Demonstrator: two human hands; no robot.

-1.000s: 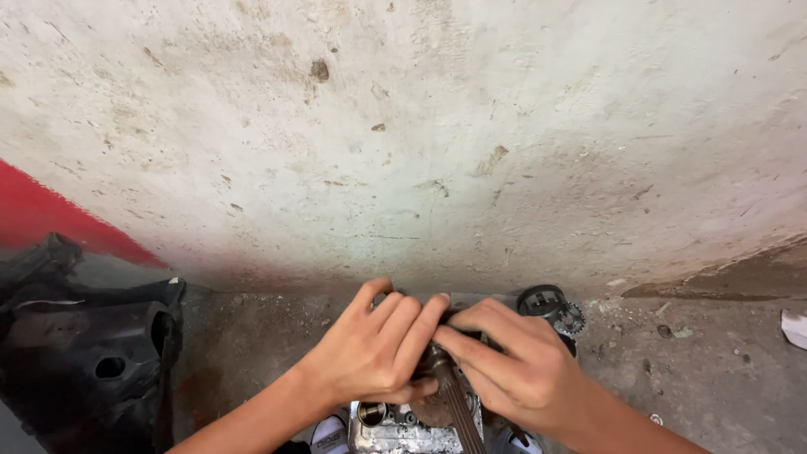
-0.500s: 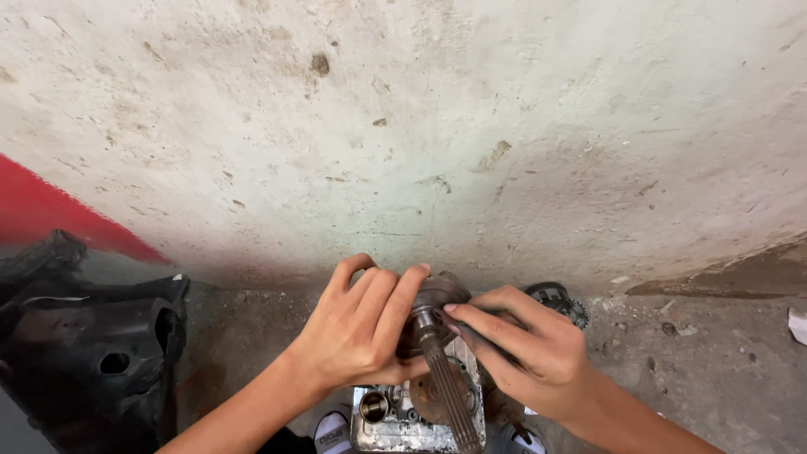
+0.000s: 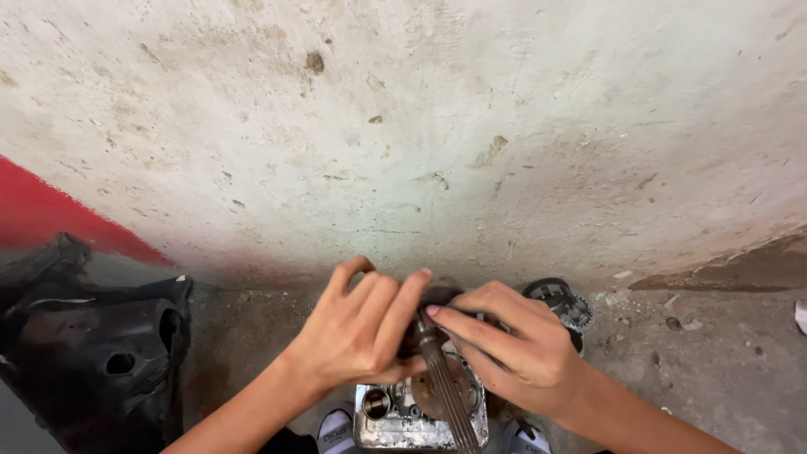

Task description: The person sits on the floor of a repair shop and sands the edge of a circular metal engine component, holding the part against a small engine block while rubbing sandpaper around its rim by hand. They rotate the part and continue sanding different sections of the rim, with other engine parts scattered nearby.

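Both hands raised slightly since the earlier frame: left hand (image 3: 361, 332) and right hand (image 3: 513, 349) clasp a splined shaft (image 3: 445, 387) above a metal engine casing (image 3: 395, 420); gear (image 3: 559, 301) behind

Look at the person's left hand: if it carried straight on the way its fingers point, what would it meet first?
The left hand points right, toward the dark metal part both hands grip; just past that is the right hand. Depth is unclear, but they look nearly touching.

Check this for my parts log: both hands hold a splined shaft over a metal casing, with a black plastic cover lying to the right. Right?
Not quite. In the head view the black cover lies to the left. Both the left hand and right hand do hold the shaft over the casing.
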